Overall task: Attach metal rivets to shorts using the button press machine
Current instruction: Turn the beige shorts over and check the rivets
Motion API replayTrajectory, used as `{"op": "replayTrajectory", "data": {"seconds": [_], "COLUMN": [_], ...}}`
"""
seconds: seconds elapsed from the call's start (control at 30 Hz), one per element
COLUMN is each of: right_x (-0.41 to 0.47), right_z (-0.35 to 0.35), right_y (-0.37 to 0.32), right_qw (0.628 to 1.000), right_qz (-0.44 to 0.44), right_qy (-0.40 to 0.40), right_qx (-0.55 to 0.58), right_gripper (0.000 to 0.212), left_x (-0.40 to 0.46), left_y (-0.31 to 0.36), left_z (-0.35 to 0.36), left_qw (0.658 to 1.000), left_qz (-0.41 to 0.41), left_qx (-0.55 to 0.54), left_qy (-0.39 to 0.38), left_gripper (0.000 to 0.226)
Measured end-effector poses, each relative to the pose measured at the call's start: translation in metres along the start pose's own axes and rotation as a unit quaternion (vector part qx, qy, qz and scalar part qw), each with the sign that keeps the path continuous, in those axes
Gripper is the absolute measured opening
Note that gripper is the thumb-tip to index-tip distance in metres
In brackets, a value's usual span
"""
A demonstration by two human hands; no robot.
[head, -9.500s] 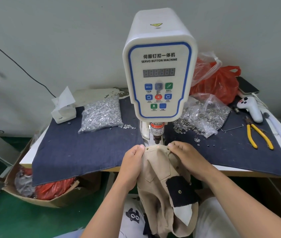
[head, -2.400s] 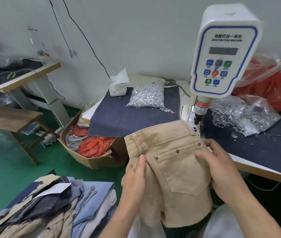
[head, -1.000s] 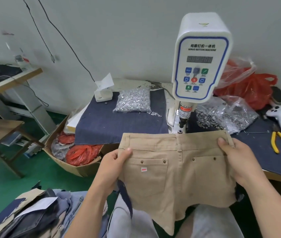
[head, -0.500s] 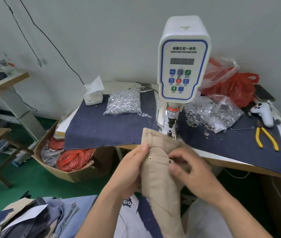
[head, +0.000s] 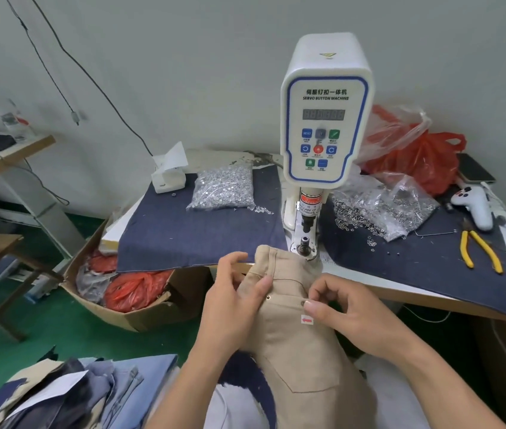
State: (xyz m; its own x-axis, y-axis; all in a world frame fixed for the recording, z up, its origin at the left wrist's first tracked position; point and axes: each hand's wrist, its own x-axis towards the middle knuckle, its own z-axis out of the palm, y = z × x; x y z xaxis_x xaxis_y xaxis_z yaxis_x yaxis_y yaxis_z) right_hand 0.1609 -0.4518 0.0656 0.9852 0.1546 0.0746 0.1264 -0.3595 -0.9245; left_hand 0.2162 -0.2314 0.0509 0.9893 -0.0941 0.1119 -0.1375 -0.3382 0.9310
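Note:
Beige shorts (head: 295,345) hang folded in front of me, their waistband just below the die (head: 304,244) of the white servo button machine (head: 326,119). My left hand (head: 233,305) grips the shorts' left side, thumb on the fabric near a small rivet (head: 268,296) at the pocket's corner. My right hand (head: 347,311) pinches the pocket's edge at a second rivet (head: 303,302), above a small red label (head: 306,319). A clear bag of silver rivets (head: 224,190) lies left of the machine. An open bag of metal rings (head: 381,205) lies to its right.
Denim cloth (head: 183,233) covers the table. Yellow pliers (head: 477,249), a white controller (head: 474,202), a phone and red plastic bags (head: 418,156) sit at the right. A tissue box (head: 168,178) stands at the back left. A cardboard box (head: 128,292) and stacked garments (head: 60,394) are on the floor.
A second ago both hands held the shorts spread wide. They have since folded them narrow and brought the waistband up under the machine. My view has shifted slightly right.

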Motion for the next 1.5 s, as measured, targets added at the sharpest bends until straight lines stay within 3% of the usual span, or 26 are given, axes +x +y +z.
{"op": "replayTrajectory", "data": {"seconds": [0.07, 0.13, 0.27, 0.4, 0.47, 0.6, 0.67, 0.77, 0.87, 0.93, 1.0, 1.1, 1.17, 1.23, 1.3, 1.37, 1.43, 1.5], "right_x": [0.003, 0.006, 0.009, 0.01, 0.01, 0.009, 0.008, 0.009, 0.01, 0.012, 0.013, 0.014, 0.015, 0.02, 0.032, 0.054, 0.079, 0.102], "right_z": [0.002, 0.003, 0.001, 0.009, 0.012, 0.007, 0.004, 0.005, 0.006, 0.005, 0.004, 0.002, 0.001, 0.0, -0.007, -0.025, -0.053, -0.08], "right_y": [0.001, 0.0, -0.001, 0.002, 0.004, -0.001, -0.005, -0.005, 0.001, 0.005, 0.008, 0.008, 0.008, 0.011, 0.022, 0.036, 0.05, 0.067], "right_qw": [1.0, 0.997, 0.997, 0.999, 0.999, 0.997, 0.996, 0.995, 0.996, 0.997, 0.996, 0.997, 0.992, 0.993, 0.995, 0.988, 0.943, 0.9], "right_qz": [-0.003, -0.005, -0.011, -0.006, -0.003, -0.018, -0.03, -0.019, 0.003, 0.015, 0.015, 0.015, 0.017, 0.039, 0.079, 0.09, 0.112, 0.156], "right_qy": [-0.003, 0.006, 0.029, -0.002, -0.009, -0.012, -0.01, -0.03, -0.043, -0.07, -0.085, -0.015, 0.003, -0.018, 0.003, 0.107, 0.244, 0.304], "right_qx": [0.031, 0.072, 0.075, 0.045, 0.043, 0.08, 0.089, 0.089, 0.075, 0.025, -0.021, 0.071, 0.124, 0.108, 0.061, -0.066, -0.195, -0.272], "right_gripper": [0.018, 0.009, 0.012, 0.017, 0.012, 0.012, 0.012, 0.011, 0.013, 0.019, 0.032, 0.051, 0.04, 0.024, 0.011, 0.01, 0.012, 0.017], "left_x": [-0.004, -0.01, -0.014, -0.01, -0.01, -0.012, -0.012, -0.007, -0.003, -0.003, -0.005, -0.006, -0.004, 0.002, 0.008, 0.015, 0.022, 0.03], "left_y": [-0.002, -0.001, -0.003, 0.001, 0.001, 0.002, -0.001, -0.005, -0.012, -0.015, -0.017, -0.017, -0.017, -0.018, -0.017, -0.016, -0.015, -0.016], "left_z": [-0.002, -0.004, -0.009, -0.007, -0.004, -0.004, -0.006, -0.006, -0.003, -0.002, -0.001, 0.003, 0.008, 0.013, 0.018, 0.022, 0.026, 0.03], "left_qw": [0.994, 0.981, 0.967, 0.968, 0.966, 0.958, 0.951, 0.939, 0.944, 0.958, 0.951, 0.938, 0.945, 0.932, 0.91, 0.915, 0.926, 0.924], "left_qz": [0.084, 0.153, 0.156, 0.181, 0.207, 0.104, 0.078, 0.082, 0.12, 0.126, 0.079, -0.009, -0.029, -0.074, -0.125, -0.154, -0.177, -0.222], "left_qx": [0.064, 0.089, 0.07, 0.099, 0.059, -0.151, -0.144, -0.031, 0.046, -0.028, -0.152, -0.206, -0.19, -0.267, -0.335, -0.316, -0.278, -0.275], "left_qy": [-0.026, -0.074, -0.187, -0.146, -0.141, -0.22, -0.262, -0.332, -0.304, -0.256, -0.259, -0.28, -0.265, -0.234, -0.209, -0.2, -0.186, -0.149], "left_gripper": [0.044, 0.028, 0.025, 0.013, 0.012, 0.006, 0.007, 0.009, 0.019, 0.02, 0.021, 0.034, 0.04, 0.039, 0.036, 0.039, 0.037, 0.032]}}
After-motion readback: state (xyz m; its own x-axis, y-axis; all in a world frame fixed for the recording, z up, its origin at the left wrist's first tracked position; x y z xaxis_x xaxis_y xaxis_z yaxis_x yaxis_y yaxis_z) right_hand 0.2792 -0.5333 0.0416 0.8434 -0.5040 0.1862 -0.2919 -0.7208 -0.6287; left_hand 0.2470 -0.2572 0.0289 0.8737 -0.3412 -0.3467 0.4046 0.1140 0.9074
